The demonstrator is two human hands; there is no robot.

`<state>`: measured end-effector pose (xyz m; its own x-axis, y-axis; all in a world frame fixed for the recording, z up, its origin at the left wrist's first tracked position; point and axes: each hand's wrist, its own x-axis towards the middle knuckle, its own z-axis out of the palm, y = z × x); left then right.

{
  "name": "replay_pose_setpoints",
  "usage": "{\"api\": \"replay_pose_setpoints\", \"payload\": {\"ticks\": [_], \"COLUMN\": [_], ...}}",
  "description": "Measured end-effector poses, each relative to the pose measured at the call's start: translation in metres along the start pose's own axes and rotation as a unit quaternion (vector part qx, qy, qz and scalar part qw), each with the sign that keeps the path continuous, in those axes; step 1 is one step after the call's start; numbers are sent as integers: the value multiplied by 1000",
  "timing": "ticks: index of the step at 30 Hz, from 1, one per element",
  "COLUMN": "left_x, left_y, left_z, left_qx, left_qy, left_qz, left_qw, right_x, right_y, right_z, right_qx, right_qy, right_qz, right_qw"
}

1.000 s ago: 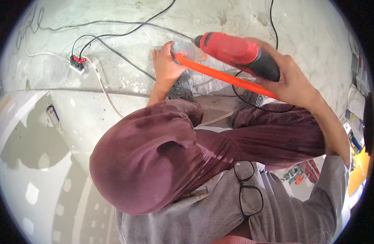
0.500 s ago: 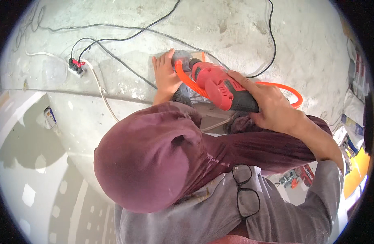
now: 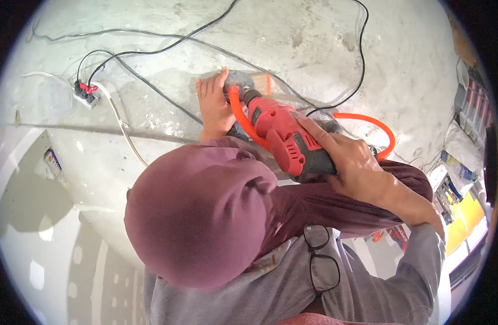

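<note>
My right hand grips the rear of a red and black power drill, its index finger stretched along the housing. The drill's nose points up and left at a round, see-through grey cup on the pale concrete surface; the exact contact point is hard to see. From this cup an orange ribbed hose runs down behind the drill, and an orange length curves out on the right. My left hand lies beside the cup, fingers stretched out, thumb side against it. Maroon cloth hides its forearm.
Black cables cross the concrete, some running to a white socket block with red and black plugs. A rounded bulk of maroon cloth fills the middle. Eyeglasses hang on my grey shirt. Boxes and bags stand at right.
The scene has shifted slightly left in view. My right hand and the drill's rear have come lower, toward me, tilting the drill more steeply. The left hand stays beside the cup.
</note>
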<state>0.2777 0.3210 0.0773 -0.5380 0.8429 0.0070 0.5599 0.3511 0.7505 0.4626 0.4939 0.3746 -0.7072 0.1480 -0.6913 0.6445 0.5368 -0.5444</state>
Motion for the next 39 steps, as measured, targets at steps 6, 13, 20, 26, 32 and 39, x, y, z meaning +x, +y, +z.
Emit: {"api": "replay_pose_setpoints", "payload": {"ticks": [6, 13, 20, 26, 32, 39], "left_x": [0, 2, 2, 3, 4, 5], "left_y": [-1, 5, 5, 3, 3, 5], "left_z": [2, -3, 0, 0, 3, 2], "left_qx": [16, -11, -6, -4, 5, 2], "left_qy": [6, 12, 10, 17, 10, 9], "left_qz": [14, 13, 5, -8, -14, -15], "left_qw": [1000, 1000, 1000, 1000, 1000, 1000], "right_x": [-4, -3, 4, 13, 22, 24], "right_y": [-10, -17, -33, -40, -47, -52], "right_z": [1, 7, 15, 8, -1, -7], "right_qx": [-17, -26, -53, -56, -52, -70], "right_qy": [0, 26, 36, 52, 11, 14], "right_qz": [26, 17, 33, 37, 90, 80], "right_qw": [1000, 999, 997, 996, 995, 994]}}
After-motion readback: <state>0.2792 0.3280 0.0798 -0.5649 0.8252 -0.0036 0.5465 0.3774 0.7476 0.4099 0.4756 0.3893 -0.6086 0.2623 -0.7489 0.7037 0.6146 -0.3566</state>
